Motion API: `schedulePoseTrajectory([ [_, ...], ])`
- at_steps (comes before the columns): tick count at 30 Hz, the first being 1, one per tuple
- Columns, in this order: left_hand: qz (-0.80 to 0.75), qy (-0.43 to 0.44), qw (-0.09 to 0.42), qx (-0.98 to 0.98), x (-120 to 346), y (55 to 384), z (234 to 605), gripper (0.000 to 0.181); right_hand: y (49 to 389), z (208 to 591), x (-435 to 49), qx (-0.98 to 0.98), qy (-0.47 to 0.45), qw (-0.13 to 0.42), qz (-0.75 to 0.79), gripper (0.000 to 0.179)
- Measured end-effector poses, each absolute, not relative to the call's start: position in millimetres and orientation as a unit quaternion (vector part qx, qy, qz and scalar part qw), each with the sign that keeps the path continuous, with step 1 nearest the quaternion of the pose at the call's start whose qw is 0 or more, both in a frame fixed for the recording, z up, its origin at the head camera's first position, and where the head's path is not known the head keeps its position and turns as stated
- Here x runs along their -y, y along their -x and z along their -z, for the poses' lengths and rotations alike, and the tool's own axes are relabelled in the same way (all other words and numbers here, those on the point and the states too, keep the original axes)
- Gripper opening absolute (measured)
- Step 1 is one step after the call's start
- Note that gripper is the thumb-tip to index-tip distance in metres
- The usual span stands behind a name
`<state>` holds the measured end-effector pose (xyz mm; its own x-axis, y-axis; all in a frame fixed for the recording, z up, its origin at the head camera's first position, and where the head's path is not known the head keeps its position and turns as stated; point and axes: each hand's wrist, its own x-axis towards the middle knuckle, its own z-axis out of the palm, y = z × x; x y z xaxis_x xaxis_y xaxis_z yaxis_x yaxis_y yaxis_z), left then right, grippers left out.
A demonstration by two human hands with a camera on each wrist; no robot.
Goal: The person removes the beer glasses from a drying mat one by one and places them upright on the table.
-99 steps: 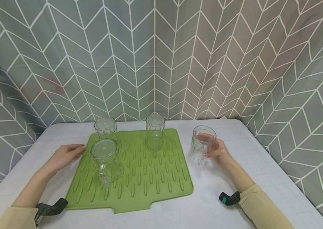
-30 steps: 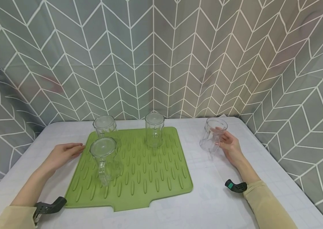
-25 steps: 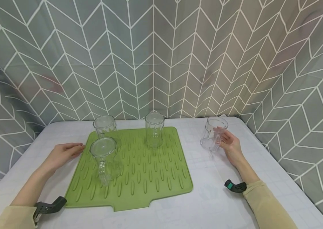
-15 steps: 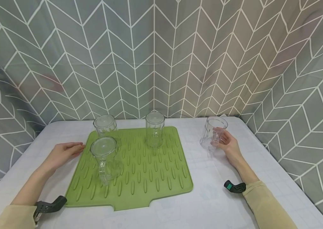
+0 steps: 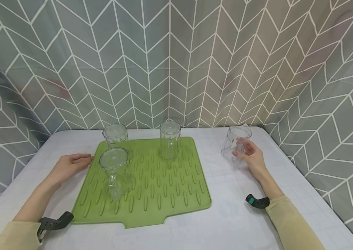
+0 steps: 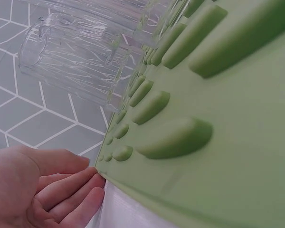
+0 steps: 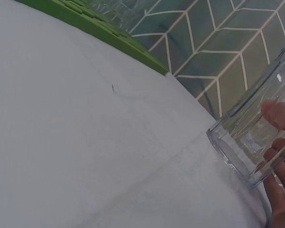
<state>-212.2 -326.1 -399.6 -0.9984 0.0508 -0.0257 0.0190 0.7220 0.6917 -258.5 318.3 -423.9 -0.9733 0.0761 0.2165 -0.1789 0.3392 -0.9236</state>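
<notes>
Gripping a clear, cylindrical, glass-like mug (image 5: 230,143) by its handle side with the right hand (image 5: 253,158), apparently for control; holding it upright on the white-covered surface (image 5: 226,211), right of the green, rectangular, ridged mat (image 5: 152,213). Resting a relaxed left hand (image 5: 68,168), grasping nothing, against the mat's left edge, probably for bracing.

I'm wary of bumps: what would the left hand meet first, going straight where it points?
Likely the mat: the left hand appears to be at its edge, though contact is unclear.
</notes>
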Motion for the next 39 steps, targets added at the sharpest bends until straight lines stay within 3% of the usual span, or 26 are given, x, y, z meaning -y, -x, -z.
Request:
schedulePoseTrajectory([
  [12, -0.371, -0.017, 0.020, -0.928, 327.3, 212.1, 401.2, 0.060, 263.4, 422.9, -327.5, 0.804, 0.002, 0.091, -0.587, 0.089],
  [39, -0.383, -0.003, 0.019, -0.923, 323.6, 213.0, 400.2, 0.060, 281.9, 425.5, -343.5, 0.765, 0.052, 0.104, -0.634, 0.088],
])
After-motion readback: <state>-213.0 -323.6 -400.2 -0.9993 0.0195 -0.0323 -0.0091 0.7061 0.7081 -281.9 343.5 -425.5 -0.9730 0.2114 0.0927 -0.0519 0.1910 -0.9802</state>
